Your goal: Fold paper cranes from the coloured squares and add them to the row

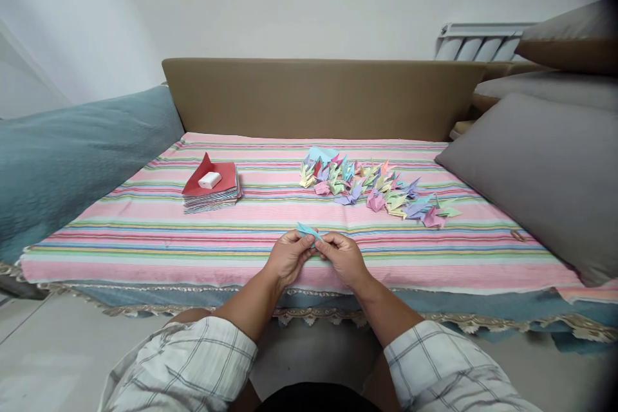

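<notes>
Between my two hands is a small piece of folded light-blue paper (307,230), held just above the striped cloth. My left hand (288,256) pinches its left side with thumb and fingers. From the right, my right hand (344,256) grips the other end, fingers closed. The lower part of the paper is hidden behind my thumbs. Beyond my hands, a cluster of folded paper cranes (355,190) in many colours spreads to the right. A light-blue sheet (322,154) lies at the back of that cluster.
A stack of coloured paper (212,201), topped by a red sheet with a white block (210,180), sits to the left. Grey cushions (541,167) lean at the right. Behind rises a brown backrest (309,96). A small brown object (518,235) lies near the cushion.
</notes>
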`<state>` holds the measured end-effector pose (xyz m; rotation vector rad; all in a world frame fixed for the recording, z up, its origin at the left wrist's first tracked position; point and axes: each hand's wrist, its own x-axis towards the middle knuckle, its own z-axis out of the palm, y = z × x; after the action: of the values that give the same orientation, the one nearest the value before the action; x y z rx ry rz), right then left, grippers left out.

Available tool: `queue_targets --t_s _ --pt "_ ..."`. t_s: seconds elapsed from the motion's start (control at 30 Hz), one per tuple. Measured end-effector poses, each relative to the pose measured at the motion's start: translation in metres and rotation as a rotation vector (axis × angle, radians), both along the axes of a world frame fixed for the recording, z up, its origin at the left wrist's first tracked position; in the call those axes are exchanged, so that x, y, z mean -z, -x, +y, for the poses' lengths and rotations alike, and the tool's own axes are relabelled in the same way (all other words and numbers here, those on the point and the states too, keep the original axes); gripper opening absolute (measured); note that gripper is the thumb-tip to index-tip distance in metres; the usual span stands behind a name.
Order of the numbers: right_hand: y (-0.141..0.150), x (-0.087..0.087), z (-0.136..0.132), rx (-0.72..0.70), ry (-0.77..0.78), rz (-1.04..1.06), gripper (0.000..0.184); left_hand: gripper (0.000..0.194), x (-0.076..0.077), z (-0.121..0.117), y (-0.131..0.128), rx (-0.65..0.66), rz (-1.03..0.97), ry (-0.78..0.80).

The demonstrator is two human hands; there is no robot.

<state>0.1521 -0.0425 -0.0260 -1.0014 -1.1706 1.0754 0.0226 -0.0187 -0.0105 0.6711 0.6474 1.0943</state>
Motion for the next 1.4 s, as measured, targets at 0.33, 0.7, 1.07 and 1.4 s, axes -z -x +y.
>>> queue_targets --t_s 0.33,0.7,1.07,1.4 --pt "0.001 -0.004 -0.001 -0.037 -0.012 0.094 0.023 0.027 0.002 0.000 0.000 0.017 0.016 -0.012" --pt "0.001 0.002 0.001 -0.075 0.046 0.046 0.024 0.031 -0.007 -0.001 -0.001 -0.083 0.005 0.048" --pt "0.001 0.004 0.004 0.079 0.003 0.161 0.030 0.029 0.004 -0.001 0.001 0.046 0.089 0.034" --pt "-0.007 -0.001 -0.005 0.323 -0.412 -0.426 0.009 0.032 0.005 0.000 -0.002 -0.067 0.036 0.039"
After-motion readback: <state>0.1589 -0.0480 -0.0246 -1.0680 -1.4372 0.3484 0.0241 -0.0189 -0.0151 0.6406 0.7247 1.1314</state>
